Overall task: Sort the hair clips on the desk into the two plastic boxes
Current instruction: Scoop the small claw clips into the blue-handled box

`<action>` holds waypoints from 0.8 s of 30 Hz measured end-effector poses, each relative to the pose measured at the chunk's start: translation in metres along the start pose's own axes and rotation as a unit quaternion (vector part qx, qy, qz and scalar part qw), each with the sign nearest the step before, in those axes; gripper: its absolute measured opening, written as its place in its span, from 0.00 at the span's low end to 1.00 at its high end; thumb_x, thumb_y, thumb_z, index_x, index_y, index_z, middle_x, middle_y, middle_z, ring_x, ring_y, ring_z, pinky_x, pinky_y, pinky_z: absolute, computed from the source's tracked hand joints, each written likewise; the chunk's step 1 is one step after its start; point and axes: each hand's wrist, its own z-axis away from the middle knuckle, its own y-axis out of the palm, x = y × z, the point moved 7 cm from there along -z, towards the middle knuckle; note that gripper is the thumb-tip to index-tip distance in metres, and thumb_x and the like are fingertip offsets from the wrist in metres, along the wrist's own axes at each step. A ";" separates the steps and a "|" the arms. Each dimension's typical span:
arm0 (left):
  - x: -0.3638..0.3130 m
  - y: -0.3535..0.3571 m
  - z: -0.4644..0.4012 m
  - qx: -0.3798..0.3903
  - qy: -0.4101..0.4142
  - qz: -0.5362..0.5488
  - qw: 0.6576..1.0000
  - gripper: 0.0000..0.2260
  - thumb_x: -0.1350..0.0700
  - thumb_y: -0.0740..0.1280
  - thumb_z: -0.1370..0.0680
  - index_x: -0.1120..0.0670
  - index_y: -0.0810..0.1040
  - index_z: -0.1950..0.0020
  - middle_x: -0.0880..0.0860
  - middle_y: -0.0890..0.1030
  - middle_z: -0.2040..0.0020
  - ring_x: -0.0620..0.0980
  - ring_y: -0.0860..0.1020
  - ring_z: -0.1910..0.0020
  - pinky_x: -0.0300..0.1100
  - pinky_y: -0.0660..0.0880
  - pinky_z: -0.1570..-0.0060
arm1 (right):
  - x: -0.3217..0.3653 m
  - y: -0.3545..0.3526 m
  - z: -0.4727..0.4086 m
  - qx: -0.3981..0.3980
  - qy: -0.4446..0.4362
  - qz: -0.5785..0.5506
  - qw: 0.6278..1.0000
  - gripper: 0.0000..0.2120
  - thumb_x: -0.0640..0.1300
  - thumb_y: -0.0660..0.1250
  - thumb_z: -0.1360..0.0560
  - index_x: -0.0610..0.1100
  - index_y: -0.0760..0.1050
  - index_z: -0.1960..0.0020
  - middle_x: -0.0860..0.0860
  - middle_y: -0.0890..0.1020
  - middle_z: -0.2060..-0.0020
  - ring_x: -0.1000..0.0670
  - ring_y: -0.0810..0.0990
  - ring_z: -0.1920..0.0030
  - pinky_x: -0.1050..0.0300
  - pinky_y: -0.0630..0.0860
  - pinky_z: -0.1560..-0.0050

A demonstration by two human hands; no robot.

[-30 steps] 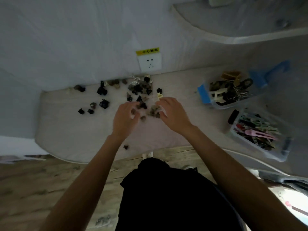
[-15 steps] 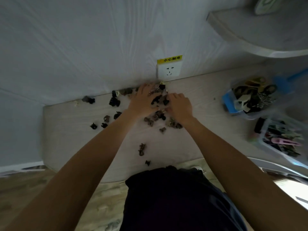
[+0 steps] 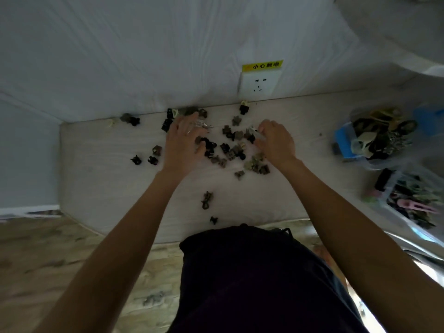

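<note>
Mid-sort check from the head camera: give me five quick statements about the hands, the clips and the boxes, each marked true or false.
1. Both hands are over the pile of small clips on the desk. True: the left hand and the right hand both reach into it.
2. The two plastic boxes sit to the person's left. False: the blue-handled box and the clear box are on the right.
3. Both boxes are empty. False: each already holds clips.
4. A wall socket with a yellow label is above the pile. True.
5. The desk has been cleared of stray clips near its front edge. False: a brown clip and a black clip lie there.
</note>
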 end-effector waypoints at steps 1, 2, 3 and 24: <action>-0.007 -0.006 0.001 -0.029 -0.001 0.017 0.999 0.10 0.54 0.65 0.27 0.56 0.77 0.48 0.57 0.75 0.39 0.60 0.72 0.38 0.53 0.69 0.38 | 0.004 0.003 -0.002 0.011 -0.007 -0.017 1.000 0.11 0.41 0.63 0.25 0.40 0.72 0.43 0.42 0.77 0.49 0.43 0.75 0.48 0.54 0.69 0.52; -0.016 -0.008 0.002 -0.037 -0.003 0.037 0.999 0.10 0.55 0.67 0.27 0.56 0.78 0.47 0.57 0.77 0.43 0.59 0.73 0.41 0.51 0.71 0.41 | 0.007 0.006 -0.005 0.024 -0.013 -0.017 1.000 0.11 0.38 0.62 0.24 0.40 0.72 0.43 0.42 0.78 0.49 0.42 0.76 0.49 0.54 0.70 0.53; -0.025 -0.006 0.005 -0.028 0.000 0.056 0.998 0.12 0.54 0.68 0.28 0.57 0.77 0.46 0.57 0.77 0.44 0.59 0.73 0.42 0.49 0.72 0.43 | 0.009 0.010 -0.006 0.037 -0.017 -0.007 0.999 0.12 0.36 0.61 0.24 0.39 0.72 0.41 0.41 0.78 0.49 0.41 0.77 0.49 0.53 0.71 0.52; -0.138 0.067 0.020 0.149 0.041 0.030 0.988 0.24 0.48 0.69 0.28 0.52 0.70 0.34 0.56 0.71 0.33 0.58 0.68 0.35 0.54 0.68 0.37 | -0.163 -0.120 0.201 -0.308 0.133 -0.057 0.940 0.05 0.39 0.66 0.25 0.41 0.79 0.52 0.42 0.82 0.57 0.40 0.80 0.59 0.50 0.77 0.62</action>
